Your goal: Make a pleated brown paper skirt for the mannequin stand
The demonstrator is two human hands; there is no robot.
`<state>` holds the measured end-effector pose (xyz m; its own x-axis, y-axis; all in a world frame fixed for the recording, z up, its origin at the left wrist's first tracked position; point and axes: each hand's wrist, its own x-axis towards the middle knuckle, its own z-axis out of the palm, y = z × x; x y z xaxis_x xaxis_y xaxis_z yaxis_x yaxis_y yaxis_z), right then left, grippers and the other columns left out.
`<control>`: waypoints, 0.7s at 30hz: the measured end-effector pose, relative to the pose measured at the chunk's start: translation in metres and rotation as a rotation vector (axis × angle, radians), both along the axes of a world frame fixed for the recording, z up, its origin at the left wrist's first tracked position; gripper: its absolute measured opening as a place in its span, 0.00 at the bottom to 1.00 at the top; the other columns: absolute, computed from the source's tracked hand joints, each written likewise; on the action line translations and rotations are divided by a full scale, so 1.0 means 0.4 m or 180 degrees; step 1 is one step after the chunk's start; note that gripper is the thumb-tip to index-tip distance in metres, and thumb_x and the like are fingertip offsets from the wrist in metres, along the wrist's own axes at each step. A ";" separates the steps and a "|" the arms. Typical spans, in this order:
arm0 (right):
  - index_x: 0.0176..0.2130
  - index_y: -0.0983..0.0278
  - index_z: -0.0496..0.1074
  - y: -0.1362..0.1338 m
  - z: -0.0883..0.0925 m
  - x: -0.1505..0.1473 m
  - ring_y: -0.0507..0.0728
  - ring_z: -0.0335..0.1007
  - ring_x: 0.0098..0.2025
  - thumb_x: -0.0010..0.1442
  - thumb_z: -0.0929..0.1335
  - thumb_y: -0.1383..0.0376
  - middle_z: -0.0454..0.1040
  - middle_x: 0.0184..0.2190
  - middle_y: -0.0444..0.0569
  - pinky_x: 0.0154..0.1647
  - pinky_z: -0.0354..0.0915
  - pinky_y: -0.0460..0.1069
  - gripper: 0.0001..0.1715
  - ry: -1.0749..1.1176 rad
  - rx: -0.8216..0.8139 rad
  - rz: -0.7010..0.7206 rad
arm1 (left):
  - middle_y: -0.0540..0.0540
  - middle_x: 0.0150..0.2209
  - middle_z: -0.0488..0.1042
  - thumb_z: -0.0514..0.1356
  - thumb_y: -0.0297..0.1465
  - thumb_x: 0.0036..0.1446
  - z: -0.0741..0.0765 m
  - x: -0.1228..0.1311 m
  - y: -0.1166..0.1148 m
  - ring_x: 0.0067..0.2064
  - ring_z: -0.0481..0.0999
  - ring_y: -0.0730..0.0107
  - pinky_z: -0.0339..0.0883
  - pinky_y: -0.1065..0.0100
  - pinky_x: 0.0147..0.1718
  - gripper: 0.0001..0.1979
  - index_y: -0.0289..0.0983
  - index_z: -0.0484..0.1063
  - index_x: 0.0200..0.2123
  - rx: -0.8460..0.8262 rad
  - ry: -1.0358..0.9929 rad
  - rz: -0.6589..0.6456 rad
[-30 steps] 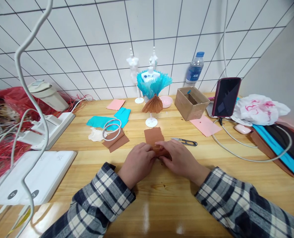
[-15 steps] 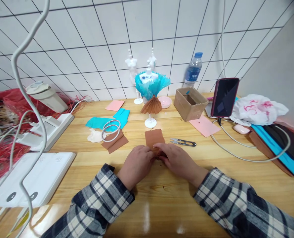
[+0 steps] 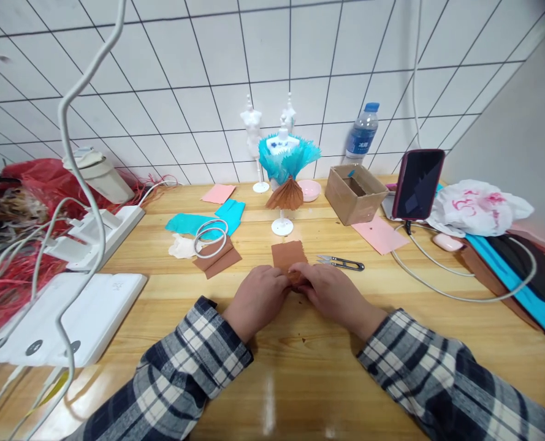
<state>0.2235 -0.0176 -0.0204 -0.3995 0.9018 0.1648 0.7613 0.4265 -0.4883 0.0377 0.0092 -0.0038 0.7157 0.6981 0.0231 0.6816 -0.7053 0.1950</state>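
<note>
My left hand [image 3: 258, 298] and my right hand [image 3: 331, 293] meet at the middle of the wooden table [image 3: 300, 367], fingers pinched together on the near end of a brown paper sheet [image 3: 288, 253]. The far part of the sheet lies flat beyond my fingertips. Small thread snips [image 3: 341, 263] lie just right of the paper. Behind it stands a small white mannequin stand with a brown pleated paper skirt [image 3: 285, 196].
Brown and teal paper pieces with a white ring [image 3: 210, 237] lie at left. A teal-skirted mannequin [image 3: 287, 156], a pink dish, a cardboard box [image 3: 355, 193], a water bottle, a propped phone [image 3: 417, 184], cables and white power strips [image 3: 65, 318] surround the work area.
My hands stay together on the brown paper, shifting slightly along its near end. The view has shifted a little to the left.
</note>
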 end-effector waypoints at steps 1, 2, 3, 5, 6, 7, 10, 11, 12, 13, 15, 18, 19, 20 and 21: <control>0.52 0.61 0.65 0.000 -0.005 0.001 0.58 0.71 0.40 0.60 0.66 0.71 0.76 0.36 0.48 0.45 0.64 0.52 0.19 0.0081 -0.0035 -0.0069 | 0.43 0.33 0.77 0.54 0.29 0.63 0.000 0.000 -0.001 0.39 0.75 0.63 0.67 0.61 0.42 0.12 0.38 0.78 0.39 0.0060 -0.0018 -0.0007; 0.54 0.61 0.63 0.001 -0.011 0.002 0.57 0.72 0.40 0.59 0.66 0.72 0.76 0.37 0.48 0.45 0.64 0.52 0.23 0.0192 -0.0082 -0.0129 | 0.44 0.34 0.76 0.54 0.29 0.63 0.001 -0.001 -0.003 0.39 0.74 0.63 0.66 0.61 0.42 0.11 0.39 0.78 0.40 0.0119 -0.0044 0.0003; 0.56 0.61 0.62 0.002 -0.018 0.003 0.57 0.72 0.40 0.58 0.67 0.73 0.76 0.38 0.47 0.45 0.64 0.52 0.27 0.0316 -0.0138 -0.0167 | 0.44 0.34 0.76 0.55 0.29 0.63 0.001 -0.002 -0.004 0.40 0.73 0.63 0.66 0.62 0.42 0.11 0.40 0.78 0.40 0.0166 -0.0071 0.0011; 0.58 0.60 0.60 0.004 -0.030 0.006 0.56 0.72 0.41 0.56 0.66 0.75 0.76 0.40 0.47 0.45 0.65 0.52 0.31 0.0519 -0.0203 -0.0195 | 0.45 0.34 0.75 0.56 0.30 0.62 0.002 -0.005 -0.005 0.40 0.72 0.64 0.66 0.62 0.41 0.10 0.42 0.78 0.40 0.0199 -0.0098 -0.0002; 0.59 0.60 0.59 0.005 -0.034 0.007 0.56 0.72 0.42 0.56 0.66 0.75 0.76 0.41 0.47 0.46 0.66 0.52 0.33 0.0573 -0.0180 -0.0184 | 0.45 0.34 0.75 0.56 0.30 0.62 0.002 -0.006 -0.004 0.40 0.72 0.64 0.66 0.62 0.41 0.10 0.42 0.78 0.40 0.0193 -0.0102 -0.0026; 0.59 0.60 0.58 0.005 -0.037 0.008 0.57 0.71 0.43 0.56 0.66 0.75 0.75 0.43 0.48 0.47 0.65 0.53 0.34 0.0594 -0.0120 -0.0160 | 0.46 0.33 0.75 0.57 0.30 0.62 0.001 -0.007 -0.004 0.39 0.72 0.64 0.65 0.62 0.41 0.10 0.42 0.78 0.40 0.0182 -0.0107 -0.0056; 0.61 0.61 0.57 0.002 -0.036 0.008 0.59 0.69 0.48 0.56 0.67 0.73 0.74 0.47 0.50 0.52 0.62 0.56 0.36 0.0571 0.0134 -0.0076 | 0.45 0.33 0.76 0.57 0.29 0.62 -0.002 -0.009 0.000 0.38 0.73 0.65 0.65 0.62 0.41 0.10 0.42 0.78 0.41 0.0209 -0.0131 -0.0092; 0.61 0.61 0.57 -0.001 -0.034 0.007 0.59 0.69 0.48 0.56 0.67 0.72 0.74 0.46 0.51 0.53 0.62 0.57 0.36 0.0548 0.0174 -0.0057 | 0.45 0.33 0.76 0.57 0.29 0.62 -0.003 -0.010 0.001 0.38 0.73 0.65 0.65 0.62 0.40 0.10 0.41 0.78 0.41 0.0224 -0.0130 -0.0096; 0.62 0.62 0.56 -0.003 -0.031 0.006 0.60 0.69 0.47 0.55 0.68 0.71 0.74 0.45 0.51 0.53 0.61 0.58 0.37 0.0519 0.0181 -0.0045 | 0.45 0.32 0.76 0.57 0.29 0.62 -0.003 -0.010 0.002 0.38 0.73 0.64 0.65 0.62 0.40 0.10 0.41 0.78 0.41 0.0231 -0.0121 -0.0102; 0.62 0.62 0.56 -0.005 -0.029 0.005 0.60 0.69 0.46 0.55 0.68 0.71 0.75 0.44 0.51 0.53 0.61 0.59 0.38 0.0491 0.0164 -0.0044 | 0.45 0.32 0.76 0.57 0.29 0.61 -0.003 -0.010 0.002 0.38 0.73 0.64 0.65 0.62 0.40 0.09 0.41 0.78 0.41 0.0231 -0.0113 -0.0106; 0.62 0.63 0.55 -0.006 -0.026 0.002 0.60 0.70 0.44 0.55 0.69 0.70 0.76 0.42 0.50 0.52 0.61 0.59 0.38 0.0433 0.0075 -0.0040 | 0.45 0.32 0.76 0.57 0.28 0.61 -0.003 -0.010 0.003 0.38 0.74 0.64 0.65 0.62 0.41 0.09 0.41 0.78 0.39 0.0215 -0.0111 -0.0113; 0.61 0.62 0.57 -0.001 -0.027 -0.001 0.59 0.71 0.43 0.57 0.67 0.71 0.77 0.40 0.48 0.50 0.61 0.57 0.34 0.0400 -0.0098 -0.0065 | 0.45 0.33 0.77 0.56 0.28 0.62 -0.003 -0.008 0.003 0.38 0.74 0.64 0.65 0.61 0.42 0.09 0.40 0.78 0.38 0.0193 -0.0159 -0.0093; 0.61 0.61 0.58 0.002 -0.028 -0.001 0.58 0.71 0.42 0.58 0.67 0.72 0.77 0.39 0.48 0.49 0.62 0.57 0.33 0.0411 -0.0151 -0.0087 | 0.44 0.33 0.77 0.56 0.29 0.62 -0.003 -0.006 0.003 0.38 0.74 0.64 0.65 0.61 0.42 0.10 0.40 0.78 0.38 0.0169 -0.0187 -0.0079; 0.60 0.61 0.58 0.004 -0.029 -0.002 0.58 0.71 0.41 0.58 0.66 0.73 0.77 0.38 0.47 0.49 0.62 0.56 0.32 0.0429 -0.0196 -0.0110 | 0.44 0.34 0.78 0.55 0.29 0.63 -0.004 -0.005 0.004 0.38 0.75 0.64 0.65 0.61 0.42 0.10 0.39 0.78 0.39 0.0133 -0.0217 -0.0049; 0.60 0.62 0.59 0.006 -0.029 -0.002 0.57 0.72 0.41 0.58 0.66 0.74 0.77 0.38 0.47 0.48 0.63 0.55 0.32 0.0448 -0.0227 -0.0130 | 0.44 0.34 0.78 0.54 0.30 0.64 -0.005 -0.003 0.004 0.38 0.75 0.64 0.66 0.62 0.41 0.11 0.39 0.77 0.39 0.0089 -0.0245 -0.0008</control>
<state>0.2227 -0.0152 -0.0321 -0.3397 0.9283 0.1515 0.6992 0.3570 -0.6195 0.0363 0.0107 -0.0058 0.7127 0.6947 0.0975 0.6637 -0.7128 0.2268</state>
